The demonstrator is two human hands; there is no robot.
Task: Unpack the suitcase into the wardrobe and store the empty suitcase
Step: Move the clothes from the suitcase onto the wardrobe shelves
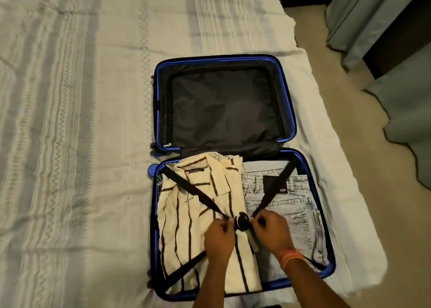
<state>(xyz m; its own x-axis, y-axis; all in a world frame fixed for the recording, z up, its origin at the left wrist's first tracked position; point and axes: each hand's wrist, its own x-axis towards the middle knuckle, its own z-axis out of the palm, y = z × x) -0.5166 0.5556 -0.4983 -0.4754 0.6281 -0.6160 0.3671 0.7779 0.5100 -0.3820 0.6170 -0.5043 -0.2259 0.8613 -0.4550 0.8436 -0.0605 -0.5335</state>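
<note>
**Item under task.** The blue hard-shell suitcase (pixel 330 258) lies opened flat on the bed (pixel 70 144), on a white woven cover. The half beyond the grip shows only dark fabric lining (pixel 221 109). The half beneath the grip is packed.

**Grip.** The left hand (pixel 219 237) pinches the webbing just left of the round black buckle (pixel 242 219). The right hand (pixel 270 229) pinches the webbing just right of it. Both are clenched on strap, with the buckle between them. I cannot tell whether the buckle is latched. The black webbing straps (pixel 193 191) run outward from the grip in a cross toward the corners.

**Contents.** Under and to the left of the grip lies a folded cream shirt with dark stripes (pixel 184 216). To the right of it lie folded pale denim jeans (pixel 296 205), touching the shirt.

**Handling assessment.**
- The buckle looks like small, stiff plastic and will likely need a firm fingertip squeeze.
- The straps are limp and should fall aside.
- The shirt is soft and light. It would spill open if taken by one edge, so it is best lifted from beneath the fold.
- The jeans are denser and stiffer, and a hold at the waistband or under the fold should serve.
- The shell is rigid and probably light once emptied. No carry handle is in view.
</note>
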